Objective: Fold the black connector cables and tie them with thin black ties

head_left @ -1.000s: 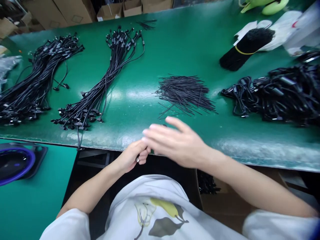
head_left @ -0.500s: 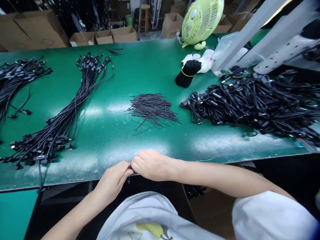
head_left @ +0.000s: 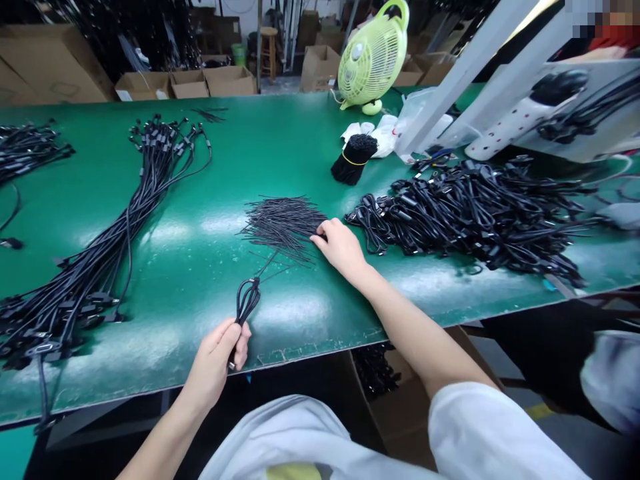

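Note:
Near the table's front edge, my left hand is closed around a black cable folded into a loop bundle. The bundle's upper end, with a dark band round it, points away from me over the table. Loose thin black twist ties lie in a flat pile at the table's middle. My right hand is at the pile's right edge, thumb and forefinger pinched on the tie ends. How many ties are between the fingertips is too small to tell.
Many bundled black cables are heaped on the right. Long unbundled cables lie on the left. A yellow-banded bundle of black ties stands behind the pile. A green fan and grey metal posts are further back.
My hands, together at the table edge before, are now apart. My right hand has reached forward to the tie pile; the left has moved left with the looped cable, now visible. The view has shifted.

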Demonstrator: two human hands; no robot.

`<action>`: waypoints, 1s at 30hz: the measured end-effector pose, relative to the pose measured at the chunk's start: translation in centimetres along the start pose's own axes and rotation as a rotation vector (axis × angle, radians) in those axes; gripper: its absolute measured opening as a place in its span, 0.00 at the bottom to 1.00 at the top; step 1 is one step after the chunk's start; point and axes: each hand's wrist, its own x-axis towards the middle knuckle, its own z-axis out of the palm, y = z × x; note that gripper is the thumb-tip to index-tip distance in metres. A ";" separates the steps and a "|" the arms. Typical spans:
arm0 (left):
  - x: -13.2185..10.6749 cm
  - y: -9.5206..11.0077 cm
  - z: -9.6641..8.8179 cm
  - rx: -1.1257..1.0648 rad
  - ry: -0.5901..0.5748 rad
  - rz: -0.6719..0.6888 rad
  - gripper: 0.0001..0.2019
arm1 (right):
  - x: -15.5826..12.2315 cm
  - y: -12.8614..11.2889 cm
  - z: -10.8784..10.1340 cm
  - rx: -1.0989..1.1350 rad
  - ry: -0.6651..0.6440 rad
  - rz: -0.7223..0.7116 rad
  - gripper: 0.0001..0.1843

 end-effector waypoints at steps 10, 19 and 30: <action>-1.4 0.2 0.5 -0.154 -0.040 0.049 0.18 | -3.0 -1.5 -1.2 -0.088 0.308 -0.056 0.14; -2.8 0.1 0.9 -0.217 -0.081 0.093 0.15 | -4.3 -2.3 -0.3 -0.069 0.235 -0.119 0.16; -3.0 0.3 1.4 -0.238 -0.095 0.081 0.16 | -7.0 -6.5 -0.5 0.535 0.162 -0.066 0.11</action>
